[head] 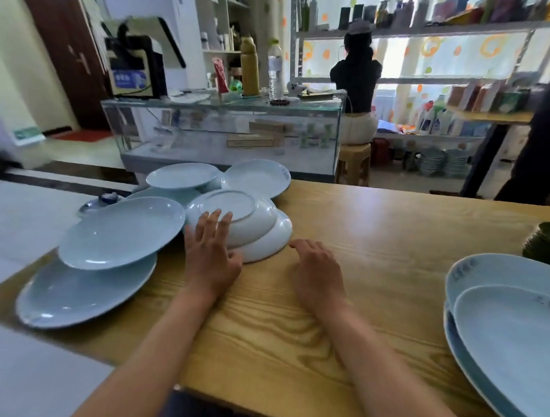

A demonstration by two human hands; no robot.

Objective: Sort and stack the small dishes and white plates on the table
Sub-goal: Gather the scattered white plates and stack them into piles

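Resting on the upturned plate, the left hand lies flat, fingers straight, gripping nothing. That plate caps another at twelve o'clock on the table. The right hand, loosely open, sits just beside at four o'clock, farther off.

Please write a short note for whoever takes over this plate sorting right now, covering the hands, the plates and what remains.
Left hand: open, straight fingers resting on the upside-down plates at mid-table.
Right hand: open, lying on the wooden table, holding nothing.
Plates: two upside-down ones overlap at the centre; two large plates overlap loosely on the left; more sit scattered behind. A small patterned dish lies at the far left.
Done: a stack of plates stands at the right edge.
Left: turn over, sort and stack the centre and left plates.
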